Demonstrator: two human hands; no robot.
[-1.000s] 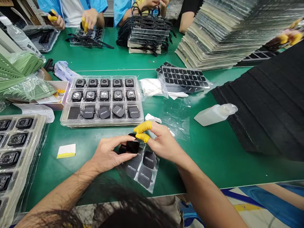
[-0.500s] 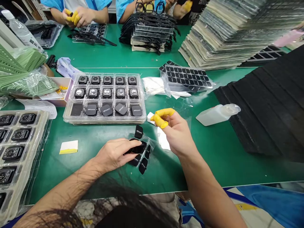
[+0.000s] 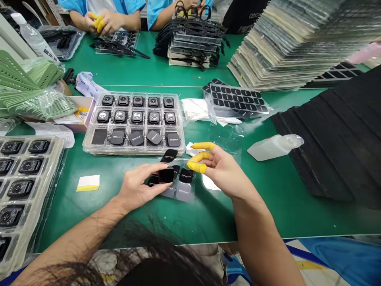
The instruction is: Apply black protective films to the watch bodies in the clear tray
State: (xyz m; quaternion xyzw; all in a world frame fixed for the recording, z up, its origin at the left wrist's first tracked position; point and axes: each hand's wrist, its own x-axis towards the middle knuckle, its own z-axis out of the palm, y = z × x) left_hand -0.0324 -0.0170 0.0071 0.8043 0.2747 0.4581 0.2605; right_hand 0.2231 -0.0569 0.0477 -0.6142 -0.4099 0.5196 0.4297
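My left hand (image 3: 138, 183) pinches a black smartwatch body (image 3: 166, 175) between thumb and fingers, its glossy dark face toward me. Behind and beneath the watch is a clear sheet of black, white-lettered square stickers (image 3: 186, 176), one tilted up at the top. My right hand (image 3: 216, 167) wears yellow finger covers, its thumb and a finger closing at the sheet's upper right edge. Beyond both hands sits a clear tray (image 3: 133, 150) with two rows of watch bodies and a front row of loose black square pieces, its front left pocket without one.
Another watch tray (image 3: 56, 159) lies at left, near a white-and-yellow pad (image 3: 88, 183). At right are a translucent bottle (image 3: 275, 147) and black foam sheets (image 3: 333, 139). More sticker sheets (image 3: 236, 98) lie behind. Tall stacked trays (image 3: 282, 51) and co-workers' hands (image 3: 104, 22) are across the table.
My right hand has come down and left to the sticker sheet's edge. The sheet has turned flatter toward me, and the watch in my left hand now shows its face.
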